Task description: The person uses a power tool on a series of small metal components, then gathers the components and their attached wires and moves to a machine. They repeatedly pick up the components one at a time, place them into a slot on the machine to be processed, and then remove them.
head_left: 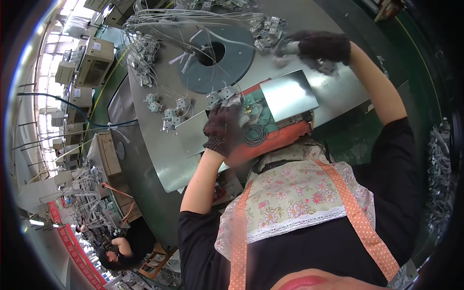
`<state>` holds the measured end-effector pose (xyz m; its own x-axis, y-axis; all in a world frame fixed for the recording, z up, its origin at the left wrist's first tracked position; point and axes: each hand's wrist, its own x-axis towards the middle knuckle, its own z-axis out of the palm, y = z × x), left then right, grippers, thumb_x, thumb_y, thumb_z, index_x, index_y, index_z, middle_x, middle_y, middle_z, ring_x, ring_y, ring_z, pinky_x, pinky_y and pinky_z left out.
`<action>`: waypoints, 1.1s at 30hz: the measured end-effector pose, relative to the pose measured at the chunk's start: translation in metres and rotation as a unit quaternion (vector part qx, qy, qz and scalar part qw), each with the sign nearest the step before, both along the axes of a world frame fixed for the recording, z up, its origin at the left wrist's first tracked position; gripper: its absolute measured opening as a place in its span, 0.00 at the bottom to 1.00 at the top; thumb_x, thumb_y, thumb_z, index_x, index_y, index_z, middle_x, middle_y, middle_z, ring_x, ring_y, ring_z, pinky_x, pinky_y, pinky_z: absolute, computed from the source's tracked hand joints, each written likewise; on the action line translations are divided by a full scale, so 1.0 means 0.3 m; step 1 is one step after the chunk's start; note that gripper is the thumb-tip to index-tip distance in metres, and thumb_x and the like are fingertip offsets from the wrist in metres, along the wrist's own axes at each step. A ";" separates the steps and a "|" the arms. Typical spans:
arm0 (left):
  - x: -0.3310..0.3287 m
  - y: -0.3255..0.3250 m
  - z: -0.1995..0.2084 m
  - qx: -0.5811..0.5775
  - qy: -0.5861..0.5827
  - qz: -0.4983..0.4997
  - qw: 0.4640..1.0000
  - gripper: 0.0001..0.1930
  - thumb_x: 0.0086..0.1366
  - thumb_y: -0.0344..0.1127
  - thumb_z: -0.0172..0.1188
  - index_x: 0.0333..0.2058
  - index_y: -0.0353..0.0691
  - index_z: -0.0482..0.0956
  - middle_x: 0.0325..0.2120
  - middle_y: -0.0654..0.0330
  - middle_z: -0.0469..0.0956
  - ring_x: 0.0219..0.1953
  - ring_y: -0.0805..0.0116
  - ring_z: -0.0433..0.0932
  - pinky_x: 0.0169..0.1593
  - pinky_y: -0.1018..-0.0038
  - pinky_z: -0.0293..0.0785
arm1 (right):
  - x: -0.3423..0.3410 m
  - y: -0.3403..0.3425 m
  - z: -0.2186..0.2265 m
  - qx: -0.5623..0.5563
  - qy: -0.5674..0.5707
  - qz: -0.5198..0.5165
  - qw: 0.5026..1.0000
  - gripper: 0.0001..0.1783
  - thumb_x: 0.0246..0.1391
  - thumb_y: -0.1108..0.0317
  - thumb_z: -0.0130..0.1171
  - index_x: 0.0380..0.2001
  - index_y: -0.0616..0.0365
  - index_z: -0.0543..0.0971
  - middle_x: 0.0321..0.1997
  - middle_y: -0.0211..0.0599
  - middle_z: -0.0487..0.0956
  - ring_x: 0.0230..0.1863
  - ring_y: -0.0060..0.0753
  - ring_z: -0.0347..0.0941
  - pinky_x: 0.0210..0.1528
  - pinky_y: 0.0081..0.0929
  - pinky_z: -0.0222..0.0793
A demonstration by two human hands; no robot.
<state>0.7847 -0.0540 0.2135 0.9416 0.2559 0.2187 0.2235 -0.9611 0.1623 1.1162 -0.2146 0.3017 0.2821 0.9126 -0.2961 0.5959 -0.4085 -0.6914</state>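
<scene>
Both of my hands wear dark knitted gloves. My left hand [224, 126] has its fingers curled together at the left end of an open device with a green interior [263, 113]. Small metal boxes with wires [220, 94] lie right at its fingertips, and what it grips is hidden. A coil of thin grey cable [256, 135] rests in the device, beside a shiny metal cover plate [290, 94]. My right hand [323, 47] is stretched out over the far right of the table, smeared by motion. Blurred metal pieces [325, 66] are beneath it.
Red cloth [270, 144] lies along the device's near side. A grey round disc [239, 63] with a central hole stands on the metal table [159, 140]. Clusters of wired metal boxes [266, 30] and more boxes [172, 117] surround it. A person [125, 249] works at lower left.
</scene>
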 end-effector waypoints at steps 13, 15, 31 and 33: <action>0.001 0.040 -0.040 -0.066 -0.034 -0.007 0.997 0.27 0.57 0.47 0.71 0.53 0.41 0.81 0.46 0.50 0.84 0.48 0.48 0.82 0.57 0.55 0.73 | -0.364 -0.193 -0.090 0.079 -0.252 0.174 0.949 0.42 0.41 0.59 0.72 0.63 0.50 0.72 0.51 0.49 0.75 0.52 0.52 0.77 0.50 0.44 0.75; 0.001 0.047 -0.054 -0.125 -0.051 0.005 0.991 0.24 0.56 0.50 0.70 0.46 0.40 0.82 0.41 0.51 0.84 0.45 0.46 0.82 0.53 0.54 0.75 | -0.412 -0.191 -0.113 0.073 -0.282 0.159 0.943 0.43 0.40 0.59 0.72 0.63 0.52 0.72 0.52 0.51 0.75 0.52 0.53 0.75 0.50 0.44 0.74; 0.014 0.084 -0.024 -0.024 -0.029 -0.090 0.995 0.21 0.61 0.48 0.67 0.49 0.43 0.80 0.38 0.50 0.82 0.44 0.46 0.80 0.47 0.53 0.75 | -0.479 -0.163 0.020 0.287 0.005 0.080 0.955 0.28 0.61 0.63 0.65 0.63 0.58 0.74 0.57 0.45 0.78 0.44 0.32 0.80 0.49 0.29 0.77; 0.012 0.077 -0.033 -0.119 -0.022 -0.076 0.990 0.25 0.55 0.46 0.70 0.49 0.43 0.78 0.41 0.52 0.82 0.45 0.48 0.81 0.51 0.54 0.74 | -0.441 -0.152 0.037 0.258 0.175 0.073 0.948 0.29 0.59 0.64 0.66 0.63 0.58 0.74 0.56 0.43 0.79 0.44 0.30 0.79 0.49 0.29 0.76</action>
<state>0.7884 -0.0310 0.2038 0.9642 0.1613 0.2103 0.0671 -0.9162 0.3951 0.9840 -0.2601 0.3129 0.1092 0.9831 0.1471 0.3177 0.1057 -0.9423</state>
